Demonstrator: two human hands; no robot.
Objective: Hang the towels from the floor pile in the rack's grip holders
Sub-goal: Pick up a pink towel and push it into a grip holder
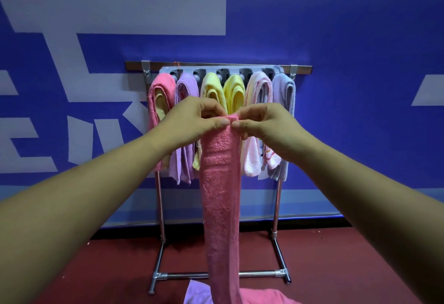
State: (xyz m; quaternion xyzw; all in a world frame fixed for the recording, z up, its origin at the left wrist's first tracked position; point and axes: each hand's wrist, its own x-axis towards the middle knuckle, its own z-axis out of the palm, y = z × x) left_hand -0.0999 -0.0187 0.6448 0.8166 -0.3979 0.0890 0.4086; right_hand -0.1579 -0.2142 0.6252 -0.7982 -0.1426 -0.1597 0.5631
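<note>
Both hands up: left hand (192, 121) and right hand (266, 127) pinching top edge of long pink terry towel (221, 195), dangling before silver metal rack (276, 207) full of hung towels.

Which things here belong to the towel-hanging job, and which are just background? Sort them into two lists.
Job in hand:
- pink towel, top edge pinched by left hand and right hand
- rack
- grip holders
- hung towels
- floor pile

Just there:
- blue wall with pale shapes
- red floor
</note>
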